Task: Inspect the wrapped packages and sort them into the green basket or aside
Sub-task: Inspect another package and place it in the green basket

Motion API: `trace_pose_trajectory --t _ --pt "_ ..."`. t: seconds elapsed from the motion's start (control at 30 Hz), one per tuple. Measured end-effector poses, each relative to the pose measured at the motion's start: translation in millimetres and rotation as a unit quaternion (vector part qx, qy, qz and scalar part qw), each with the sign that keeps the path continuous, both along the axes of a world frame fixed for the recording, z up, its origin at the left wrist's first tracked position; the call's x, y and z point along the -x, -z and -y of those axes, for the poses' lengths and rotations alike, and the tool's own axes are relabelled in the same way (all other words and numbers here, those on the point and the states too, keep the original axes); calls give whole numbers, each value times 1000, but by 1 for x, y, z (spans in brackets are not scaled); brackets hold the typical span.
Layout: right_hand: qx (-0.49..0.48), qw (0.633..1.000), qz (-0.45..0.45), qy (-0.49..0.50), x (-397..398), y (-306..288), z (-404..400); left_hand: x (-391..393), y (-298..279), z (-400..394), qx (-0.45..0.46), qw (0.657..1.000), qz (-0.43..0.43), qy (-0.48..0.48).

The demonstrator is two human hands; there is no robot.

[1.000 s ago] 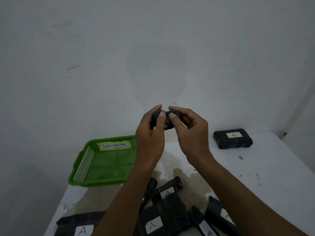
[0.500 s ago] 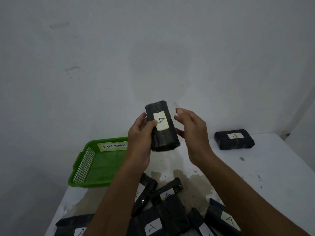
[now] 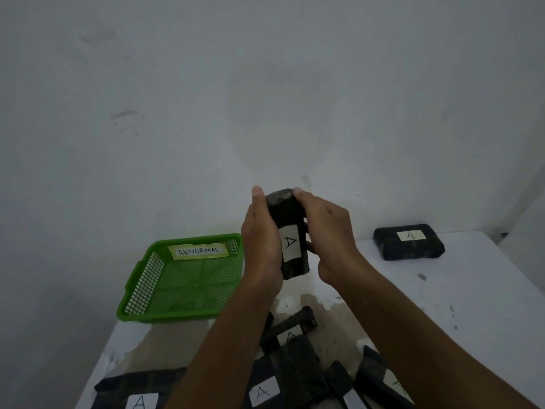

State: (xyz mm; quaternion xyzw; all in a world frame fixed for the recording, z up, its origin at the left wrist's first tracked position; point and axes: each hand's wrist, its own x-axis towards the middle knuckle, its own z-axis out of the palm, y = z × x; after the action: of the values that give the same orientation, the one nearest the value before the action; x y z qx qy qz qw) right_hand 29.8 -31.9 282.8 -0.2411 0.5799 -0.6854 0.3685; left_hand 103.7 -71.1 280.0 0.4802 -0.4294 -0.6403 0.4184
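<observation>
I hold a black wrapped package (image 3: 290,231) upright above the table, its white "A" label facing me. My left hand (image 3: 262,246) grips its left side and my right hand (image 3: 327,234) grips its right side, fingertips over the top end. The green basket (image 3: 147,278), labelled "ABNORMAL", sits to the left with nothing in it. One black package (image 3: 408,242) labelled "A" lies apart at the back right. Several more black labelled packages (image 3: 283,376) lie in a heap near the front edge, partly hidden by my forearms.
The white table (image 3: 442,305) has worn brown patches in the middle and bare surface on the right. A plain white wall stands close behind it. The table's left edge runs just beside the basket.
The package went from a bunched grip at fingertips to upright with its label showing; my right hand, briefly off it, now grips its right side again. Both hands have dropped slightly.
</observation>
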Motion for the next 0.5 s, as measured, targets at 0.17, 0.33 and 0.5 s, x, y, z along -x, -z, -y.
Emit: trace_pose_trajectory --t 0.17,0.33,0.5 --pt "-7 999 -33 3 -5 0 7 1 1 0 34 999 -3 -42" --pt "-27 999 -31 10 -11 11 13 -8 10 4 48 998 17 -39" --pt "-44 999 -27 -8 -20 23 16 -21 21 7 15 999 26 -30"
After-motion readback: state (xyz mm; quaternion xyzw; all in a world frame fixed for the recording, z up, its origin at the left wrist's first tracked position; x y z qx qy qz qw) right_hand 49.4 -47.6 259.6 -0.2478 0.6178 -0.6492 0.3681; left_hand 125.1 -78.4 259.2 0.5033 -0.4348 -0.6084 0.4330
